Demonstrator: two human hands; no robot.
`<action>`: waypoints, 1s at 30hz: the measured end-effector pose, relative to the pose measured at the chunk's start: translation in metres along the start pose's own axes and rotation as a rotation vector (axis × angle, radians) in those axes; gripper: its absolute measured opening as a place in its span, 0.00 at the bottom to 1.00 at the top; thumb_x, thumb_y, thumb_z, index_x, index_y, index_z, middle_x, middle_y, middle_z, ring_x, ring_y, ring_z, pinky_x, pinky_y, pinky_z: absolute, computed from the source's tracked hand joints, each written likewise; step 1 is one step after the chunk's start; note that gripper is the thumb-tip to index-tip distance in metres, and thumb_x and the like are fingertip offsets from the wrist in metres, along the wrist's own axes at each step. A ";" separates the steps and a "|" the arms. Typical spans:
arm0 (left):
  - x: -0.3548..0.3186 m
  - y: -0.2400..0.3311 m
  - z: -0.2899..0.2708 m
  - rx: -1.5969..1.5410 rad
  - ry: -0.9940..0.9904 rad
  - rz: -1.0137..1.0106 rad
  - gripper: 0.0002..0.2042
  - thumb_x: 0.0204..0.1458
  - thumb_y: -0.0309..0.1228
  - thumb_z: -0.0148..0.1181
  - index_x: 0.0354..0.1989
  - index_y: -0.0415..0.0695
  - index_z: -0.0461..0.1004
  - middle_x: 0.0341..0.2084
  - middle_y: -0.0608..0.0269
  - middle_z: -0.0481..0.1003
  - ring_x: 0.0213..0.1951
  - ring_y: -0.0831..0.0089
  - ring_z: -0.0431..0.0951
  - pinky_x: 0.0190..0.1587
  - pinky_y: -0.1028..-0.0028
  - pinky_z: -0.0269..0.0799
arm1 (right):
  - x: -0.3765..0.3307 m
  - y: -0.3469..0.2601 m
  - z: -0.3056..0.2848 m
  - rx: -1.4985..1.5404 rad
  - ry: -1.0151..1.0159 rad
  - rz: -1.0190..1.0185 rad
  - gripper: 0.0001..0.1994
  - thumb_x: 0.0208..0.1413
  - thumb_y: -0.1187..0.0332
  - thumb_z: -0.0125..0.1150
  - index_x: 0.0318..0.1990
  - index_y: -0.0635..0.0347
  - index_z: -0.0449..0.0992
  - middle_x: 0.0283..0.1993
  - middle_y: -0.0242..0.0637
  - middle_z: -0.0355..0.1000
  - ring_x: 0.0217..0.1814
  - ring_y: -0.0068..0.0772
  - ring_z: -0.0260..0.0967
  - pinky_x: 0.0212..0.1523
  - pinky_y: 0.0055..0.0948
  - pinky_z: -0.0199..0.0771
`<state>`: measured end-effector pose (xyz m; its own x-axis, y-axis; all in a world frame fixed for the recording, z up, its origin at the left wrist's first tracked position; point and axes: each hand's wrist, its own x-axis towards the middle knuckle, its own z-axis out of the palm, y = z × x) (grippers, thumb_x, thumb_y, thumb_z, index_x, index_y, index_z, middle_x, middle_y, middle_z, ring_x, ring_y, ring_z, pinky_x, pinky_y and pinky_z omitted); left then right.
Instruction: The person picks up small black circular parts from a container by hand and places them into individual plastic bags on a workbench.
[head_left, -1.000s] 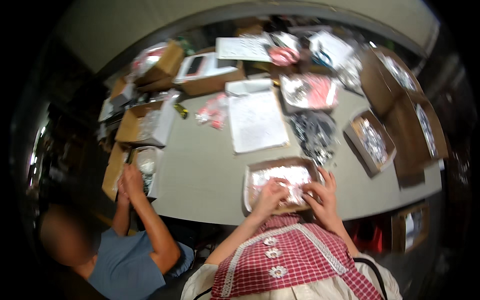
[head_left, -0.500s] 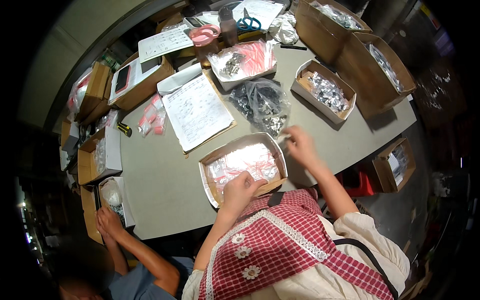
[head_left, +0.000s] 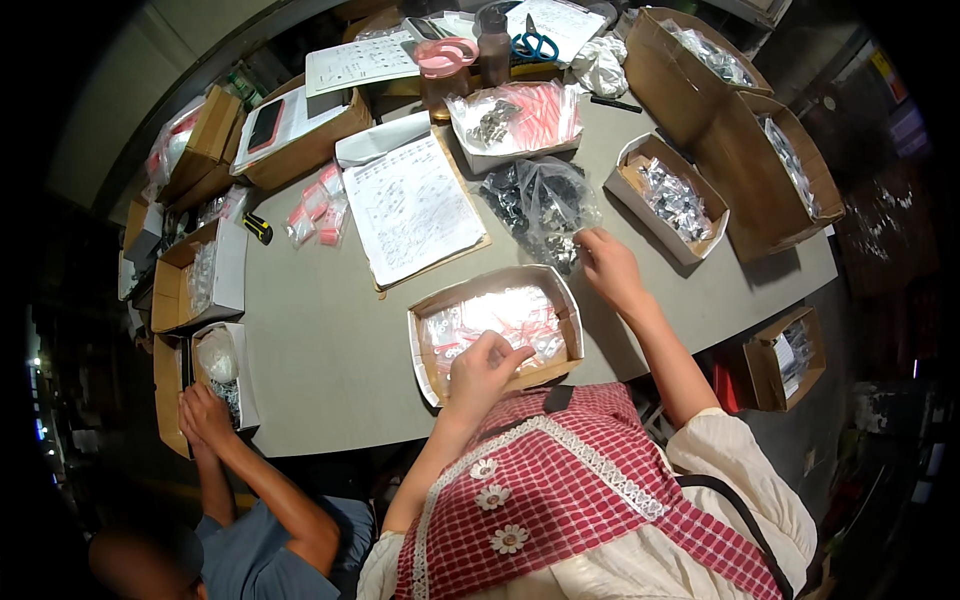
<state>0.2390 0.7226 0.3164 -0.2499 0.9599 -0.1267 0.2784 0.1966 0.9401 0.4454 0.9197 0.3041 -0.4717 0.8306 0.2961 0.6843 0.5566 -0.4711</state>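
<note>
My left hand (head_left: 484,368) is over the near side of a white cardboard box (head_left: 418,360). Its fingers are curled towards the thumb; whatever they pinch is hidden. Inside the box lie several small clear zip bags (head_left: 500,312) with red edges, bright with glare. My right hand (head_left: 612,266) is at the near right edge of a clear plastic bag of small dark parts (head_left: 535,200). Its fingertips are drawn together there, and a small pale bit shows at them, too small to name.
Beyond the bag stands a box of pink-edged bags (head_left: 520,115). A box of small metal parts (head_left: 668,200) and tall cartons (head_left: 755,160) are at right. Handwritten sheets (head_left: 410,205) and a yellow cutter (head_left: 257,228) lie left. A co-worker's hands (head_left: 205,415) are at the left boxes.
My right hand has moved up and slightly right, to the edge of the bag of dark parts. My left hand stays over the box. The whole view has shifted a little.
</note>
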 end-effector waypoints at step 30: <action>-0.001 -0.005 -0.003 0.002 -0.064 0.049 0.16 0.52 0.40 0.70 0.27 0.39 0.75 0.19 0.58 0.77 0.21 0.69 0.76 0.26 0.70 0.70 | -0.005 0.029 0.009 -0.145 -0.298 -0.144 0.09 0.50 0.75 0.57 0.41 0.59 0.72 0.41 0.44 0.71 0.39 0.53 0.74 0.39 0.48 0.75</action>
<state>0.2352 0.7206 0.3130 -0.1764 0.9791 -0.1008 0.2903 0.1496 0.9452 0.4628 0.9319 0.2816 -0.6957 0.7132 0.0853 0.6608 0.6820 -0.3133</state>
